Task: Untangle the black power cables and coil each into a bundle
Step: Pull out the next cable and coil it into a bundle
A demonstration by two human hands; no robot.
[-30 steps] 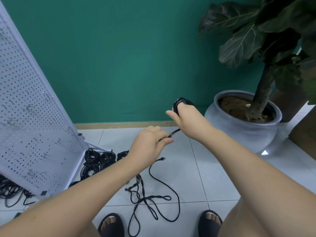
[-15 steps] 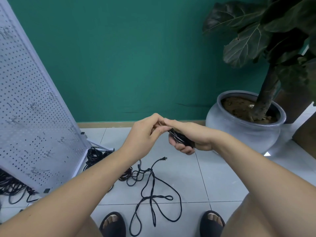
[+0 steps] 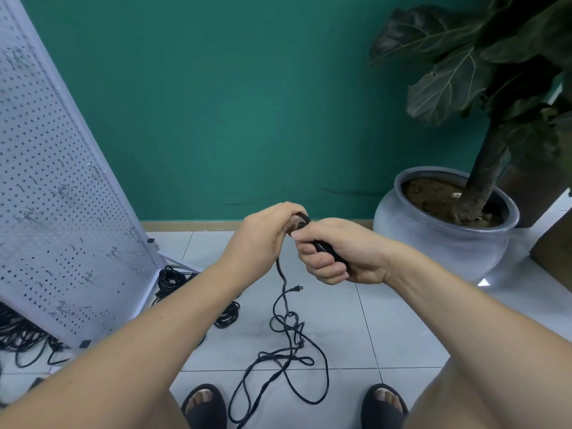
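My right hand (image 3: 340,253) grips a small coil of black power cable (image 3: 325,249) at mid-height above the floor. Touching it from the left, my left hand (image 3: 263,235) pinches the same cable where it loops over the top of the coil. From between the hands the cable hangs down (image 3: 281,274) to a loose tangle (image 3: 288,354) on the white tiles between my feet. Its plug end (image 3: 297,288) dangles beside the hanging strand. Coiled black bundles (image 3: 227,315) lie on the floor to the left, partly hidden by my left forearm.
A white pegboard panel (image 3: 62,212) leans at the left, with more black cables (image 3: 21,335) under and behind it. A grey pot (image 3: 439,239) with a large-leaved plant stands at the right against the green wall. My sandalled feet (image 3: 204,404) are at the bottom edge.
A second ago my hands were apart, the right one lifted with the coil. They came together; the slack cable rose off the floor and the tangle drew closer to my feet.
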